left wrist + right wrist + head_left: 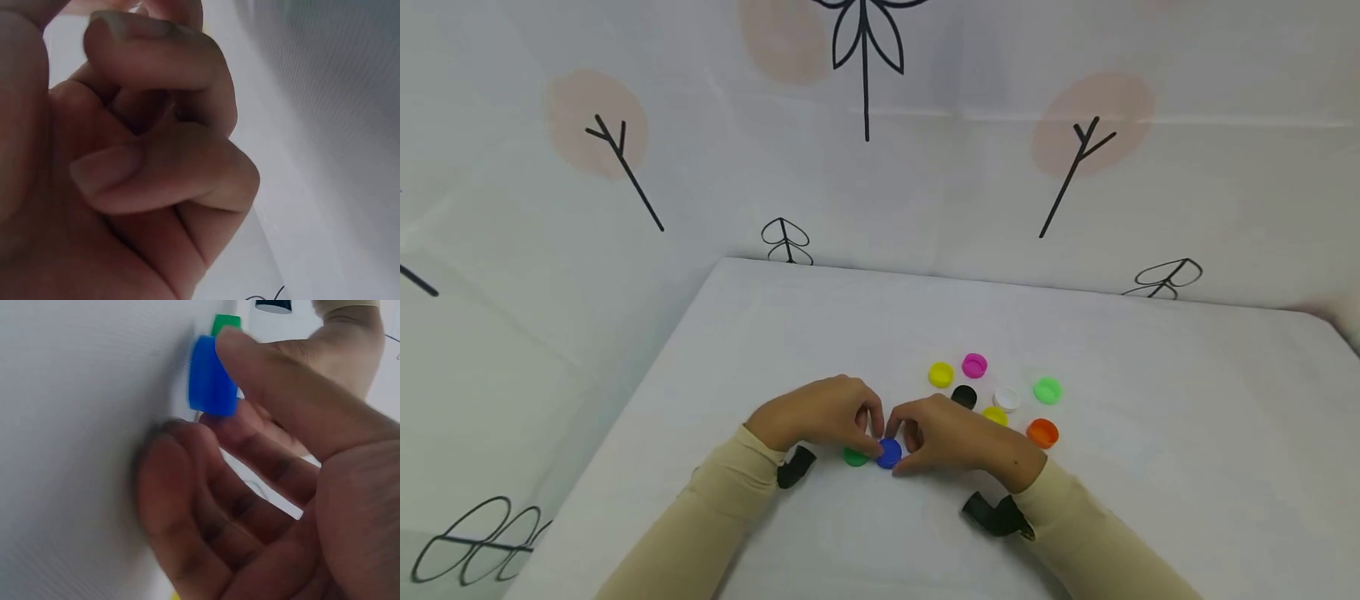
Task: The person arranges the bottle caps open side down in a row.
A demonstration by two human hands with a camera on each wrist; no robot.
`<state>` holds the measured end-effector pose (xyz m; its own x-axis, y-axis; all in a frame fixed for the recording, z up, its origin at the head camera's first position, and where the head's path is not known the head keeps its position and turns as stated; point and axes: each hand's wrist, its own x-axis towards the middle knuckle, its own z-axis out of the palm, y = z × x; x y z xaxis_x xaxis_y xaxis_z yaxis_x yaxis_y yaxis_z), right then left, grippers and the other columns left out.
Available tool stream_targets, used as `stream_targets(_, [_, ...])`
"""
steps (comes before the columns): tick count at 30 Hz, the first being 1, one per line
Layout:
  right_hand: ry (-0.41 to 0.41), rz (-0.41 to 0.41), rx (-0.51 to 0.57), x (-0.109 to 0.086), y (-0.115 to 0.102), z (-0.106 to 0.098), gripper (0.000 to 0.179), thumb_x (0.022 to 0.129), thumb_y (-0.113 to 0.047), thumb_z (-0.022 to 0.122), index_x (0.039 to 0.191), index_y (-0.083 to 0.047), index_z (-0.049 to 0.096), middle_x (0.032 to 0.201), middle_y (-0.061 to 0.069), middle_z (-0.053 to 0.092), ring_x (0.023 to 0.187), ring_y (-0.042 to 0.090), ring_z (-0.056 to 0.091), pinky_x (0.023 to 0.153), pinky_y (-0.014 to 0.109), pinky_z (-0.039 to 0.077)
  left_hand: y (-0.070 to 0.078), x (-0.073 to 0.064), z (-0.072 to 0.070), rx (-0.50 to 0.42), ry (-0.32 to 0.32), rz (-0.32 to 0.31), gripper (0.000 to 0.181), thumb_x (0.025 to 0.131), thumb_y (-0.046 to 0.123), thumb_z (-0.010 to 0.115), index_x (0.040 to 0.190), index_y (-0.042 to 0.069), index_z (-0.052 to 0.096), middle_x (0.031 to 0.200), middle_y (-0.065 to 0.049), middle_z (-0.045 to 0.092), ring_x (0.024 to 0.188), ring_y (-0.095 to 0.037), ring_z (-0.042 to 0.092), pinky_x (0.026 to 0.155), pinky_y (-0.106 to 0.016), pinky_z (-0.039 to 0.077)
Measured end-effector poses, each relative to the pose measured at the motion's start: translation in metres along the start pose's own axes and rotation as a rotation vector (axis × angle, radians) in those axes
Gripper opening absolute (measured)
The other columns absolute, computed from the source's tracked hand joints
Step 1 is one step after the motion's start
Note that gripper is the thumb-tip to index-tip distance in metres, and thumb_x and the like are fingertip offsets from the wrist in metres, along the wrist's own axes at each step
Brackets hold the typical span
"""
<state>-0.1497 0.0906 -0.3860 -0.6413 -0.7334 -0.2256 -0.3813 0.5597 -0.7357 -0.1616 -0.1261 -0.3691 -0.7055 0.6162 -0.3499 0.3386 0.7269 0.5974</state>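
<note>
A blue bottle cap (889,454) lies on the white table between the two hands, and my right hand (951,437) pinches it between thumb and forefinger. In the right wrist view, the thumb is at one edge of the blue cap (211,378) and a fingertip at the opposite edge. My left hand (831,412) bends over a green bottle cap (855,457), its thumb tip at the blue cap's left edge. Whether it grips either cap is hidden. The left wrist view shows curled fingers (181,169) but no cap. The green cap (226,324) sits beside the blue one.
Beyond the right hand lie loose caps: yellow (941,375), magenta (974,365), black (964,397), white (1007,399), another yellow (996,416), light green (1047,390) and orange (1042,432). A patterned cloth (955,192) hangs behind the white table (820,325).
</note>
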Motion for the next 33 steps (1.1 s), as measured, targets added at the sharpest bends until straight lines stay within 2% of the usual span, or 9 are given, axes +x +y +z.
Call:
stream_targets(3, [0.009, 0.006, -0.007, -0.004, -0.003, -0.004, 0.038, 0.079, -0.028, 0.086, 0.11, -0.014, 0.069, 0.075, -0.008, 0.061, 0.068, 0.007, 0.058, 0.065, 0.021, 0.051, 0.0, -0.001, -0.001, 0.005, 0.049, -0.012, 0.014, 0.084, 0.036, 0.08, 0.087, 0.025, 0.072, 0.069, 0.009, 0.061, 0.063, -0.007, 0.054, 0.057, -0.024, 0.044])
stream_targets(5, [0.043, -0.002, -0.018, -0.01, -0.003, -0.007, 0.038, 0.081, -0.028, 0.084, 0.112, -0.013, 0.069, 0.078, -0.008, 0.062, 0.071, 0.006, 0.059, 0.067, 0.021, 0.052, 0.003, 0.001, -0.001, 0.015, 0.102, -0.014, 0.015, 0.087, 0.041, 0.076, 0.09, 0.026, 0.072, 0.071, 0.009, 0.061, 0.065, -0.008, 0.055, 0.059, -0.024, 0.044])
stream_targets(10, [0.225, -0.025, -0.073, -0.025, 0.0, -0.019, 0.024, 0.085, -0.02, 0.08, 0.105, -0.011, 0.072, 0.08, -0.009, 0.062, 0.076, 0.007, 0.058, 0.068, 0.021, 0.053, 0.018, 0.005, -0.002, 0.058, 0.259, 0.015, 0.015, 0.092, 0.04, 0.072, 0.095, 0.026, 0.071, 0.075, 0.013, 0.062, 0.066, -0.008, 0.056, 0.061, -0.024, 0.047])
stream_targets(15, [0.399, 0.055, -0.155, -0.04, 0.011, -0.027, 0.018, 0.085, -0.013, 0.079, 0.102, -0.008, 0.073, 0.084, -0.005, 0.067, 0.082, 0.012, 0.062, 0.075, 0.029, 0.055, 0.037, 0.014, 0.001, 0.109, 0.333, 0.029, 0.014, 0.093, 0.035, 0.071, 0.1, 0.022, 0.071, 0.081, 0.011, 0.066, 0.07, -0.007, 0.058, 0.063, -0.022, 0.048])
stream_targets(19, [0.5, 0.132, -0.22, -0.047, 0.017, -0.029, 0.026, 0.084, -0.012, 0.08, 0.108, -0.005, 0.073, 0.094, 0.003, 0.071, 0.092, 0.022, 0.064, 0.082, 0.041, 0.057, 0.049, 0.022, 0.006, 0.192, 0.38, -0.007, 0.018, 0.095, 0.037, 0.069, 0.104, 0.021, 0.072, 0.089, 0.009, 0.069, 0.078, -0.008, 0.058, 0.074, -0.025, 0.049])
stream_targets(22, [0.559, 0.151, -0.264, -0.048, 0.022, -0.028, 0.03, 0.083, -0.012, 0.081, 0.111, -0.003, 0.072, 0.099, 0.009, 0.071, 0.097, 0.027, 0.063, 0.083, 0.045, 0.056, 0.056, 0.028, 0.012, 0.25, 0.402, -0.022, 0.022, 0.096, 0.039, 0.067, 0.107, 0.021, 0.072, 0.094, 0.007, 0.071, 0.083, -0.009, 0.062, 0.083, -0.03, 0.049])
stream_targets(25, [0.585, 0.146, -0.306, -0.049, 0.027, -0.026, 0.031, 0.082, -0.011, 0.082, 0.109, -0.001, 0.072, 0.099, 0.011, 0.072, 0.096, 0.029, 0.062, 0.082, 0.045, 0.057, 0.063, 0.033, 0.018, 0.274, 0.402, -0.017, 0.022, 0.097, 0.037, 0.065, 0.11, 0.021, 0.072, 0.099, 0.008, 0.073, 0.09, -0.009, 0.066, 0.085, -0.032, 0.049])
stream_targets(29, [0.577, 0.141, -0.358, -0.049, 0.031, -0.026, 0.027, 0.08, -0.011, 0.083, 0.103, 0.0, 0.073, 0.094, 0.009, 0.072, 0.093, 0.028, 0.063, 0.081, 0.044, 0.056, 0.071, 0.036, 0.025, 0.307, 0.38, -0.014, 0.024, 0.098, 0.035, 0.064, 0.117, 0.021, 0.072, 0.107, 0.008, 0.075, 0.1, -0.011, 0.069, 0.084, -0.033, 0.049])
stream_targets(33, [0.542, 0.142, -0.387, -0.048, 0.033, -0.026, 0.028, 0.078, -0.012, 0.084, 0.102, -0.002, 0.073, 0.09, 0.006, 0.071, 0.092, 0.027, 0.063, 0.083, 0.046, 0.055, 0.072, 0.037, 0.03, 0.335, 0.35, -0.027, 0.031, 0.097, 0.037, 0.065, 0.123, 0.021, 0.07, 0.116, 0.008, 0.074, 0.108, -0.015, 0.069, 0.086, -0.035, 0.05])
